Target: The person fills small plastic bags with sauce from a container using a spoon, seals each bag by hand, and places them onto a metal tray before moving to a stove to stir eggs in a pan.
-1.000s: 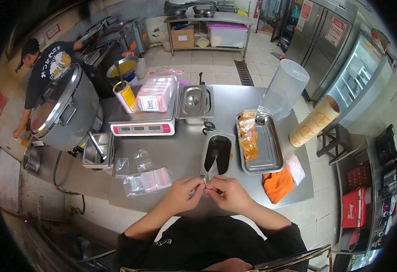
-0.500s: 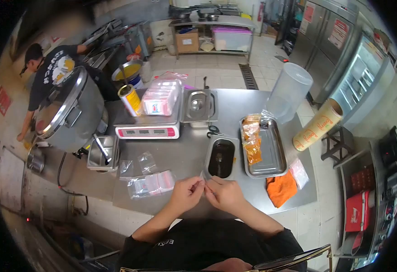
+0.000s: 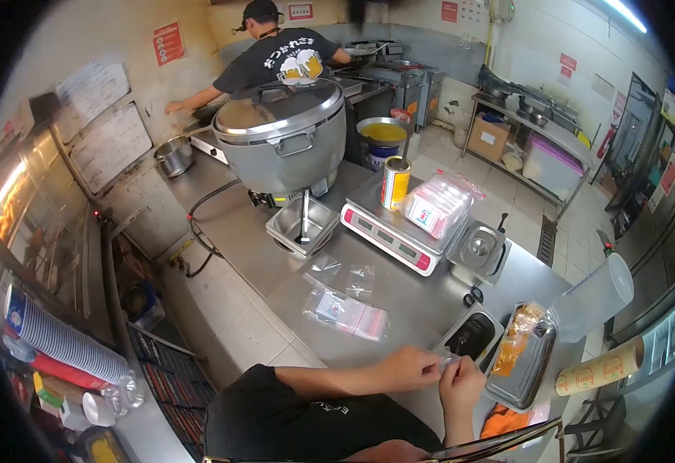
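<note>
My left hand (image 3: 411,369) and my right hand (image 3: 462,383) meet at the steel table's front edge, fingers pinched on a small clear plastic bag (image 3: 447,359). Just beyond them is a steel container of dark sauce (image 3: 470,333). To their right, a steel tray (image 3: 519,380) holds packets of orange-brown sauce (image 3: 513,343). A pack of small plastic bags (image 3: 347,315) lies flat to the left, with loose clear bags (image 3: 360,280) behind it. An orange cloth (image 3: 505,421) is partly hidden near my right wrist.
A scale (image 3: 388,241) carries a can (image 3: 395,183) and a bagged stack (image 3: 439,204). Left of it are a large cooker (image 3: 280,147) and steel pans (image 3: 301,224). Scissors (image 3: 472,297) lie behind the sauce container. A co-worker (image 3: 276,58) stands at the back counter.
The view has swung left, so the table and my hands appear farther right. The cups and display case at the left have come into view. My hands remain together.
</note>
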Demonstrator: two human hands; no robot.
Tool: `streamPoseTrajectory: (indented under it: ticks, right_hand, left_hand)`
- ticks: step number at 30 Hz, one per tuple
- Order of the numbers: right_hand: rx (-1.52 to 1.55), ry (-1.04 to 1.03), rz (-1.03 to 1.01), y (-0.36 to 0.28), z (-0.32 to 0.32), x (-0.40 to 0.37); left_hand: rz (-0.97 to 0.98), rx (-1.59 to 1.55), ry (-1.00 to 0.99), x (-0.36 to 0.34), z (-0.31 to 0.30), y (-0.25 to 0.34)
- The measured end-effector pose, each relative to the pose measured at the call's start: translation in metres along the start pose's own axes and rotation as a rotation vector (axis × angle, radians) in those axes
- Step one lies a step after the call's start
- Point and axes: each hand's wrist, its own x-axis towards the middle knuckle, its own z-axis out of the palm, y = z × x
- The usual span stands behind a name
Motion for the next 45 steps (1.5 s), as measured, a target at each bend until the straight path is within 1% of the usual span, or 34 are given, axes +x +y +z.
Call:
streamPoseTrajectory:
  ticks: [1,3,4,6,8,9,11,12,13,14,15,16,17,18,19,20,22,23,24,25,26,28,30,31,32,33,34,35,37,38,40,42,44,45]
  right_hand:
    - [-0.101,0.034,-0.001,0.002,0.003,0.002]
    - [-0.068,0.074,-0.052,-0.008,0.007,0.003]
    - [-0.040,0.114,-0.090,-0.011,0.007,0.002]
    - [-0.051,0.046,-0.160,-0.006,0.006,-0.003]
    - [-0.238,-0.041,-0.126,-0.002,0.004,-0.004]
    - [-0.195,-0.021,-0.062,0.001,0.003,0.001]
    - [-0.168,-0.003,-0.091,0.004,0.010,-0.001]
    - [-0.195,0.003,-0.055,0.004,0.005,0.000]
    - [-0.091,-0.008,0.015,0.003,0.000,0.003]
    - [0.019,-0.009,0.083,0.003,-0.004,0.005]
    - [0.203,-0.015,0.160,0.007,-0.005,0.003]
    - [0.189,0.004,0.177,0.008,-0.004,0.000]
    - [0.399,-0.037,0.271,0.007,-0.001,-0.005]
    - [0.615,-0.080,0.359,0.008,0.001,-0.010]
    - [0.560,-0.218,0.306,0.012,-0.003,-0.016]
    - [0.556,-0.209,0.317,0.018,-0.010,-0.015]
    - [0.452,-0.040,0.058,0.031,-0.028,-0.007]
    - [0.215,-0.103,-0.108,0.039,-0.040,0.002]
    - [0.208,-0.103,-0.102,0.043,-0.038,0.002]
    - [0.051,-0.231,-0.195,0.051,-0.029,-0.002]
    - [-0.101,-0.360,-0.283,0.060,-0.018,-0.008]
    - [-0.182,-0.362,-0.320,0.075,-0.005,-0.009]
    - [-0.170,-0.097,-0.313,0.084,-0.006,-0.007]
    - [-0.172,-0.101,-0.307,0.084,-0.014,-0.002]
    - [-0.148,-0.018,-0.284,0.082,-0.027,0.007]
    - [-0.124,0.065,-0.261,0.082,-0.035,0.013]
    - [-0.125,0.062,-0.254,0.085,-0.035,0.015]
    - [-0.124,0.054,-0.252,0.088,-0.033,0.016]
    - [-0.100,0.038,-0.239,0.092,-0.027,0.011]
    - [-0.103,0.041,-0.239,0.093,-0.026,0.005]
    - [0.024,0.015,-0.163,0.095,-0.024,-0.008]
    - [0.117,0.088,-0.173,0.097,-0.019,-0.018]
    - [0.480,0.186,0.229,0.097,-0.015,-0.032]
    - [0.594,0.267,0.315,0.103,-0.011,-0.035]
  left_hand:
    - [0.000,-0.001,0.006,0.000,-0.001,-0.002]
    - [-0.221,-0.162,0.049,0.004,-0.006,-0.008]
    - [-0.216,-0.172,0.031,0.005,-0.005,-0.013]
    - [-0.214,-0.335,0.195,0.005,0.004,-0.024]
    - [-0.232,-0.037,0.219,0.008,0.000,-0.038]
    - [-0.189,-0.095,0.180,0.008,-0.001,-0.025]
    - [-0.132,-0.175,0.107,0.011,-0.016,-0.006]
    - [0.047,0.063,0.137,0.014,-0.026,-0.007]
    - [0.237,0.302,0.177,0.017,-0.033,-0.006]
    - [0.261,0.281,0.151,0.018,-0.037,-0.002]
    - [0.338,0.251,0.027,0.020,-0.041,0.003]
    - [0.409,0.223,-0.091,0.021,-0.040,0.008]
    - [0.321,0.234,0.006,0.018,-0.031,0.013]
    - [0.328,0.223,-0.006,0.011,-0.022,0.002]
    - [0.356,0.229,0.055,0.002,-0.011,-0.020]
    - [0.383,0.235,0.115,-0.001,-0.009,-0.034]
    - [0.411,0.184,0.156,-0.001,-0.024,-0.046]
    - [0.187,-0.155,0.222,-0.004,-0.026,-0.053]
    - [-0.047,-0.491,0.286,-0.003,-0.025,-0.058]
    - [-0.109,-0.619,0.254,0.000,-0.024,-0.060]
    - [-0.119,-0.622,0.243,0.000,-0.021,-0.062]
    - [-0.187,-0.708,0.142,0.007,-0.013,-0.069]
    - [-0.185,-0.634,0.098,0.010,-0.014,-0.078]
    - [-0.189,-0.554,0.059,0.011,-0.014,-0.082]
    - [-0.193,-0.558,0.056,0.012,-0.012,-0.085]
    - [-0.328,-0.650,0.026,0.014,-0.010,-0.088]
    - [-0.465,-0.741,-0.006,0.015,-0.008,-0.092]
    - [-0.469,-0.743,-0.011,0.015,0.000,-0.100]
    - [-0.557,-0.997,-0.052,0.019,0.018,-0.115]
    - [-0.553,-0.997,-0.054,0.019,0.021,-0.118]
    - [-0.727,-1.294,-0.245,0.021,0.024,-0.119]
    - [-0.739,-1.300,-0.231,0.019,0.024,-0.114]
    - [-0.751,-1.303,-0.222,0.017,0.024,-0.110]
    - [-0.745,-1.317,-0.221,0.013,0.024,-0.109]
